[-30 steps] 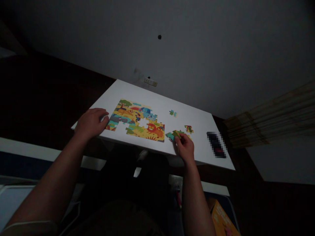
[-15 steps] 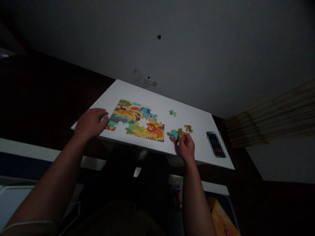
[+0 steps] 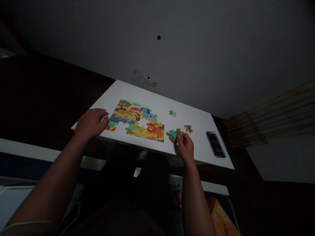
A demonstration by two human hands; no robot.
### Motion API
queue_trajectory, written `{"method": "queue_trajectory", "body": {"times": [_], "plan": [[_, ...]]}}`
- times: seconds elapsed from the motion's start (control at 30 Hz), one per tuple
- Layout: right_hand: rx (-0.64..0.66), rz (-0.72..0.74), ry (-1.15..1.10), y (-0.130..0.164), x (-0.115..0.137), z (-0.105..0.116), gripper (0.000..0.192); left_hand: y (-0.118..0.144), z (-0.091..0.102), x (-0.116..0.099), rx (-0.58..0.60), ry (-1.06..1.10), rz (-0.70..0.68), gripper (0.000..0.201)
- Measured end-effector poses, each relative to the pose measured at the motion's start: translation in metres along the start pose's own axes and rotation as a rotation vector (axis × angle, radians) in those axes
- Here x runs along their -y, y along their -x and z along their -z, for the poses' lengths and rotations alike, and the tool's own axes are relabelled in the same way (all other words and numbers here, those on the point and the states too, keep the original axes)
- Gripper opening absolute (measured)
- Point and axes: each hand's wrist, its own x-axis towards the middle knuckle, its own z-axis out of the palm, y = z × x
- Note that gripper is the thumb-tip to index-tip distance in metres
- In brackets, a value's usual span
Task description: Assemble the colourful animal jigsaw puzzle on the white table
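A colourful animal jigsaw puzzle lies partly joined on the white table, with gaps in its middle, front edge and far right corner. My left hand rests at the puzzle's left end, fingers stretched and slightly bent, holding nothing. Between thumb and fingers, my right hand pinches a green and teal puzzle piece, to the right of the joined part. Just beyond that hand lies a loose piece in yellow, red and green. Farther back is another loose piece, green and pale blue.
A dark object, blurred by pixels, lies at the table's right end. Behind the table stands a grey wall with a socket strip. A yellow box is at the lower right, beside my right forearm. A curtain hangs at the right.
My right hand has shifted slightly left with the puzzle piece, which has tilted a little. My left hand and the joined puzzle look the same.
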Motion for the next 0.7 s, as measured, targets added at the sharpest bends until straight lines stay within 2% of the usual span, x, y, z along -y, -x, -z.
{"method": "queue_trajectory", "body": {"times": [0.3,0.7], "plan": [[0.007,-0.039,-0.042,0.0007,-0.0006,0.001,0.052,0.0007,0.001,-0.0002,-0.014,0.04,-0.005,0.047],[0.007,-0.011,0.006,0.0012,0.0059,0.0023,0.05,0.0008,0.0001,-0.0002,-0.013,0.006,0.007,0.053]]}}
